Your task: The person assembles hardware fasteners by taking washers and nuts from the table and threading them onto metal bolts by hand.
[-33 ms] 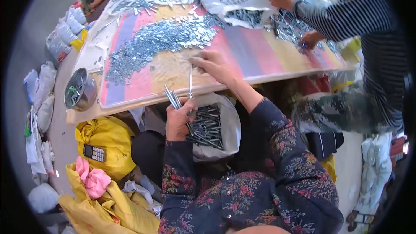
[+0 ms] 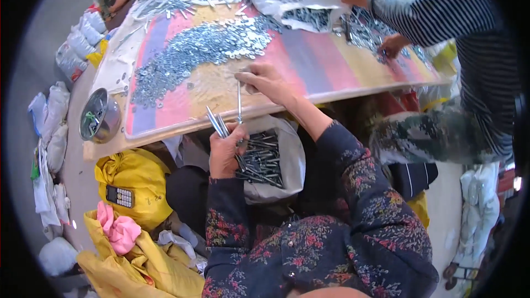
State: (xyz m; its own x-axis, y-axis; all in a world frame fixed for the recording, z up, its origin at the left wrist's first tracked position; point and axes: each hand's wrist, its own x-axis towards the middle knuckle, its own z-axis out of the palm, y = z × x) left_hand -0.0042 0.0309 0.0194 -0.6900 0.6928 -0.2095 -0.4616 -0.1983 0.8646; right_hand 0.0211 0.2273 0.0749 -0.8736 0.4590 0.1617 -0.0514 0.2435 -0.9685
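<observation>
steel rods (image 2: 217,122) poke up from our l. hand (image 2: 224,152), mid-frame, its fingers curled round the bunch. our r. hand (image 2: 265,81), just above & right, pinches the top of one upright rod (image 2: 239,96); its lower end meets the l. fingers, but we can't tell if they grip it too. main risk, we reckon: the l. hand's loaded w/ several, so if it loosens to handle the single one, the bunch could fan out & slip. the white sack (image 2: 292,160), centre & a bit low, gapes right by it, so a dropped piece prob. lands among the loose bolts (image 2: 262,161) or bounces off the rim. the table (image 2: 138,141) edge is close too; a careless swing could knock the rod on it, or the r. hand could scatter washers (image 2: 207,49), upper centre-left. metal bowl (image 2: 114,116), at left, sits nr the table's corner, so a bump might tip it. phone (image 2: 120,196) on the yellow bag (image 2: 148,168), lower left, looks loose & could slide if the bag's nudged.
</observation>
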